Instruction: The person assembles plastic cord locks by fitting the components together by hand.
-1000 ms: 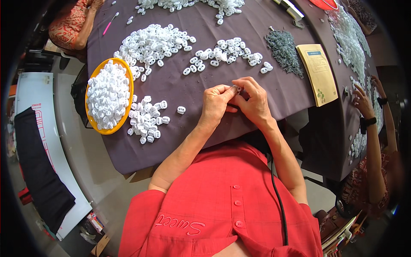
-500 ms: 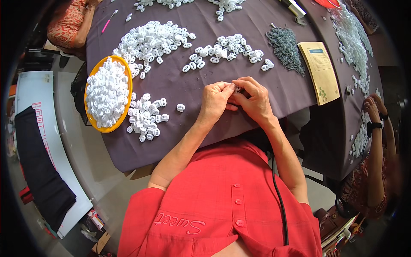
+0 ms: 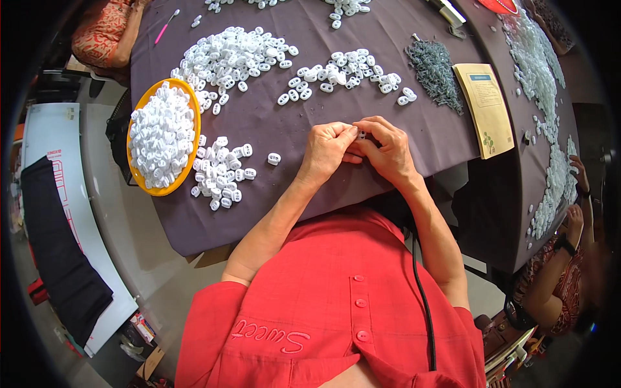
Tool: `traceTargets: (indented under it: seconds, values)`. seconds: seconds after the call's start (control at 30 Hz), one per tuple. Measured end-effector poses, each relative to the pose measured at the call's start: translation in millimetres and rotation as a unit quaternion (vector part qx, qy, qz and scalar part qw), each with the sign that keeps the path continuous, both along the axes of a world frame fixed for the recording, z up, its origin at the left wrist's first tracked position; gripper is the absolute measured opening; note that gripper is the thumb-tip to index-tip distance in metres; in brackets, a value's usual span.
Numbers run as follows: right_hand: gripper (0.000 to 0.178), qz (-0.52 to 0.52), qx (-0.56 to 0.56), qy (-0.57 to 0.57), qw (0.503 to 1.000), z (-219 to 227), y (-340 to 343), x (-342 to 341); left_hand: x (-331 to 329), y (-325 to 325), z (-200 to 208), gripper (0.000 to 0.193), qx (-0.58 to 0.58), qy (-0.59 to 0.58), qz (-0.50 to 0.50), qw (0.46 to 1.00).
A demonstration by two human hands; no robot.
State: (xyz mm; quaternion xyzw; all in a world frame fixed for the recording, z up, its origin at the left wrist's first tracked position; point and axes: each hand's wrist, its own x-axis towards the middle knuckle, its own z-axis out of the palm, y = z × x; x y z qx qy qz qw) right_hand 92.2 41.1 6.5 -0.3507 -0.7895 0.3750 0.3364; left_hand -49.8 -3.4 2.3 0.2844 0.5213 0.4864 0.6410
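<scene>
My left hand (image 3: 328,149) and my right hand (image 3: 388,149) meet over the near part of the table, fingertips pinched together. Between them a bit of a small white two-hole cord lock piece (image 3: 361,135) shows; the fingers cover most of it. One loose two-hole piece (image 3: 274,159) lies to the left of my left hand. Further left is a small heap of such pieces (image 3: 223,171), beside a yellow oval tray (image 3: 196,123) piled high with small white plastic parts. Beyond my hands lies a scattered group of flat two-hole pieces (image 3: 349,68).
A large white heap (image 3: 233,58) spreads behind the tray. Tiny grey parts (image 3: 435,74) are piled near a tan booklet (image 3: 484,110). A pink-handled tool (image 3: 167,27) lies far left. At right, another person's hands (image 3: 574,220) are beside translucent parts (image 3: 556,174).
My hands stay pinched together in nearly the same place, with a slight shift of the fingers. At the right, the other person's hands have moved apart, one of them toward the near side.
</scene>
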Motion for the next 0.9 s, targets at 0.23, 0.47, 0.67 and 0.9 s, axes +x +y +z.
traceTargets:
  seconds: [0.23, 0.47, 0.67, 0.9]
  values:
    - [0.019, -0.003, 0.023, 0.004, 1.0, -2.7, -0.1, 0.2, -0.6, 1.1, 0.6, 0.021, -0.012, -0.013, -0.005, 1.0]
    - [0.019, -0.01, 0.05, 0.005, 0.999, -4.9, -1.5, -0.8, -2.2, 1.7, -0.5, 0.02, -0.022, -0.018, -0.01, 1.0]
    - [0.018, -0.028, 0.057, 0.002, 0.998, -7.4, -2.4, -2.4, -0.9, 1.4, 0.2, 0.021, -0.028, -0.018, 0.0, 0.999]
    - [0.026, -0.038, 0.007, 0.009, 0.999, -4.7, -6.3, -1.1, 2.5, -3.6, -3.4, 0.021, -0.015, -0.047, 0.023, 0.999]
